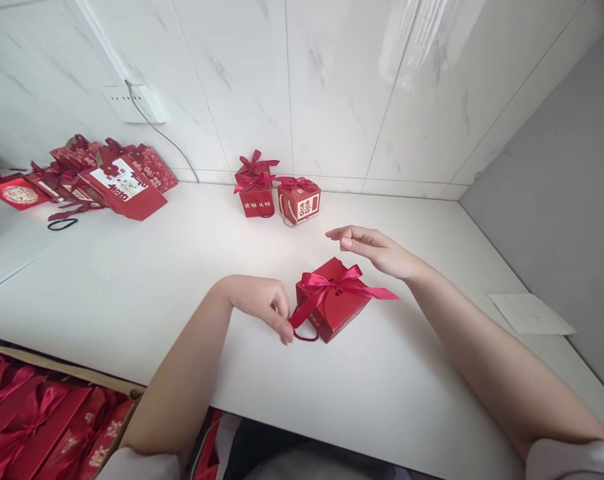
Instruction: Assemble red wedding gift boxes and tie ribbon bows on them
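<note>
across the view, a smooth white table (147, 280), seam at left, faint shadows beneath the arms. behind, a wall (327, 100) of glossy, grey-veined tiles with bright reflections; on it, a white socket (147, 110) and a thin cable (182, 154) running down. at right, a plain grey panel (557, 180), a white paper (532, 313) near its foot. on the table between both hands, a red box (349, 310) with a bow of ribbon (309, 305) on top and a dark cord (307, 339) at one side. left hand (262, 303) at the ribbon's left tail, thumb and fingers close together; clamped on ribbon or cord, impossible to say. right hand (375, 250) just above the table beyond the box, thumb and fingers loosely apart. by the wall, small boxes (306, 208); farther left, a red pile (145, 200); lower left, a full carton (82, 372).
</note>
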Tool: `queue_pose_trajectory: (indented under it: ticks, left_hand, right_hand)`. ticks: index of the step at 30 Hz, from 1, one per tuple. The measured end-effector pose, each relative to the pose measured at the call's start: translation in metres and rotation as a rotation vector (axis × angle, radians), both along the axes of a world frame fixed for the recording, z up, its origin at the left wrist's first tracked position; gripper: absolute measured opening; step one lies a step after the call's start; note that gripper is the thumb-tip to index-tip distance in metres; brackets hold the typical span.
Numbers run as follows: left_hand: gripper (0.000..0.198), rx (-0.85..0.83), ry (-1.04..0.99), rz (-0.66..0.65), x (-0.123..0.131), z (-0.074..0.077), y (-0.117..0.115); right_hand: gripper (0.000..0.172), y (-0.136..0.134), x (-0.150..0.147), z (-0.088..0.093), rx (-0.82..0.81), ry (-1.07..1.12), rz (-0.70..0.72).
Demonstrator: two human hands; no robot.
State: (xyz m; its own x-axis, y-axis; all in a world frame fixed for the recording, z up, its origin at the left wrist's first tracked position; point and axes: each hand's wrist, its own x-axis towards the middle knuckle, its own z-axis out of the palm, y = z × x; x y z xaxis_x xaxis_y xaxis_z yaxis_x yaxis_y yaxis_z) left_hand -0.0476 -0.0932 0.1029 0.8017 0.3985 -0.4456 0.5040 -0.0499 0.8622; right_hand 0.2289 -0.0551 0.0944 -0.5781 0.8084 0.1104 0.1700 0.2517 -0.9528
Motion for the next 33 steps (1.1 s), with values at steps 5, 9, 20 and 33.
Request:
queue_pose_trajectory:
  ticks: [5,9,20,33]
  left_hand:
    - [0.037,0.346,-0.045,0.383,-0.018,0.009,0.012]
    - [0.026,0.548,-0.323,0.593,0.009,0.001,0.006]
    - [0.015,0.504,-0.327,0.409,0.038,-0.005,-0.008]
    - [0.036,0.459,-0.246,0.501,0.023,-0.002,0.001]
  right_hand:
    - [0.033,-0.003,0.009,0.014,0.104,-0.080,-0.065]
    - [0.038,-0.009,0.018,0.028,0.197,-0.269,-0.080]
    - [0.036,-0.023,0.034,0.045,0.056,-0.687,0.098]
    - [0.018,-0.031,0.031,0.052,0.071,-0.538,0.171]
